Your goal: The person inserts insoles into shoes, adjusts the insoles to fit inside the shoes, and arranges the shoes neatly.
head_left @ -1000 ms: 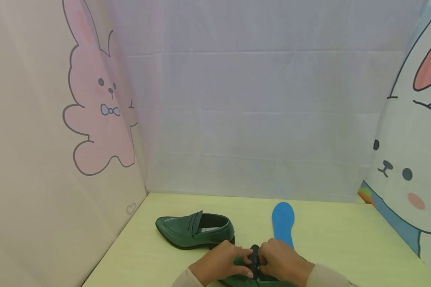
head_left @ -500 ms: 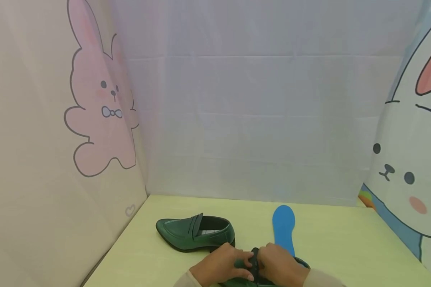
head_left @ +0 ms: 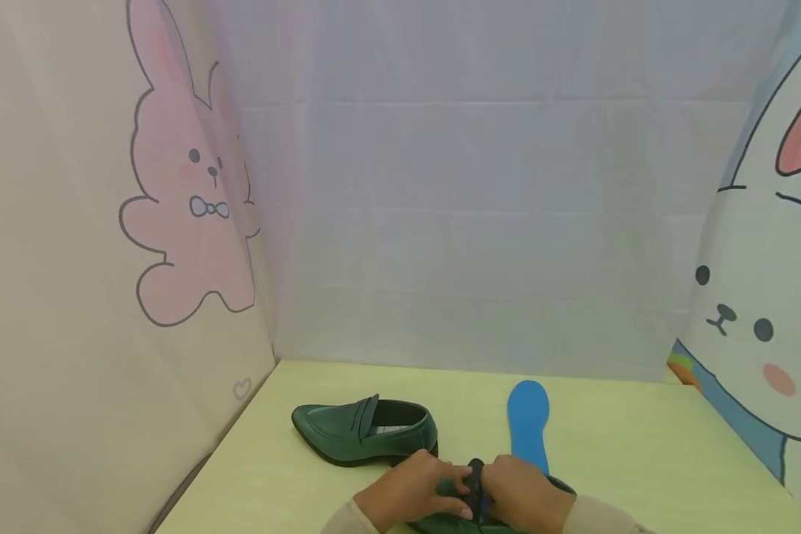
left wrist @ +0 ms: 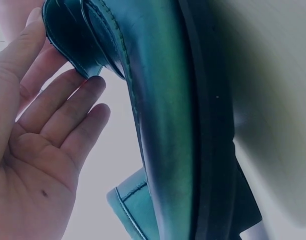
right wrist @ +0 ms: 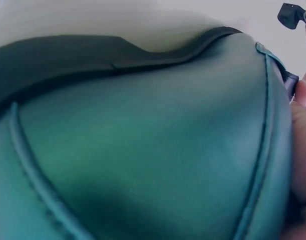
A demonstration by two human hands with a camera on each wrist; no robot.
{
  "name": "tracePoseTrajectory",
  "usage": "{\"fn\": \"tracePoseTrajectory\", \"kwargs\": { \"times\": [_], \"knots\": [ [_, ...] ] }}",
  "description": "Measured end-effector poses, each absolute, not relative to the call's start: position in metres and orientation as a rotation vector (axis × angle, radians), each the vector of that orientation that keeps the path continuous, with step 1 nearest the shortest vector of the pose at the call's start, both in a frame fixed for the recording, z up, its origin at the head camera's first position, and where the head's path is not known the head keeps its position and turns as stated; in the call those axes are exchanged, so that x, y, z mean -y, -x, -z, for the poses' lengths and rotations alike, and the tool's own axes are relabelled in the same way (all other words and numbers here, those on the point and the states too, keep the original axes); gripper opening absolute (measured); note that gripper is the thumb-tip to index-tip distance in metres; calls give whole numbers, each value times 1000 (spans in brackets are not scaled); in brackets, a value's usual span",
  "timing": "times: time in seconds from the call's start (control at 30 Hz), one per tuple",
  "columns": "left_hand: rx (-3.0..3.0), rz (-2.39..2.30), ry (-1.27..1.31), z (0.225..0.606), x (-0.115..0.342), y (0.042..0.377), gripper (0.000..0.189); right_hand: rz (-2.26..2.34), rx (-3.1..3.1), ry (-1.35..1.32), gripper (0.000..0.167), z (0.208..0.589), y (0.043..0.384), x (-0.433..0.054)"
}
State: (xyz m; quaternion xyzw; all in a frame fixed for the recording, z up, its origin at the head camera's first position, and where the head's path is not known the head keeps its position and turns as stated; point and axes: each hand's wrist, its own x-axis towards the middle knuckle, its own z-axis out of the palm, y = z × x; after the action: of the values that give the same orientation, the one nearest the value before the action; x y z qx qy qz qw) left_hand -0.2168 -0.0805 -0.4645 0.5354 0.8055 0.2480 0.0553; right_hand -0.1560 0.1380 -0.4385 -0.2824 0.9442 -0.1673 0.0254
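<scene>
A green loafer lies at the bottom edge of the head view, toe to the left, partly covered by both hands. My left hand pinches its raised tongue; in the left wrist view the thumb and fingers lie on opposite sides of that flap. My right hand reaches down into the shoe's opening, fingertips hidden. Beside its knuckles, a sliver of blue material shows inside the shoe. Green leather with a dark sole fills the right wrist view, the right hand at its right edge.
A matching green loafer stands just beyond my left hand, toe left, with a pale lining. Farther back on the pale yellow table lies a flat blue insole, its near end behind my right hand. Fabric walls enclose three sides.
My right hand has sunk deeper into the opening, and the loafer's back rim has come into view behind it. Blue now shows beside the tongue. The left hand keeps its pinch.
</scene>
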Motion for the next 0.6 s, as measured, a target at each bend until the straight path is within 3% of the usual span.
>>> {"fn": "tracePoseTrajectory", "kwargs": {
  "times": [0.27, 0.6],
  "knots": [
    [-2417, -772, -1648, 465, 81, 215, 54, 530, -2852, 882, 9, 437, 152, -141],
    [-2412, -773, -1631, 461, 79, 217, 54, 518, -2824, 893, 20, 431, 154, -143]
  ]
}}
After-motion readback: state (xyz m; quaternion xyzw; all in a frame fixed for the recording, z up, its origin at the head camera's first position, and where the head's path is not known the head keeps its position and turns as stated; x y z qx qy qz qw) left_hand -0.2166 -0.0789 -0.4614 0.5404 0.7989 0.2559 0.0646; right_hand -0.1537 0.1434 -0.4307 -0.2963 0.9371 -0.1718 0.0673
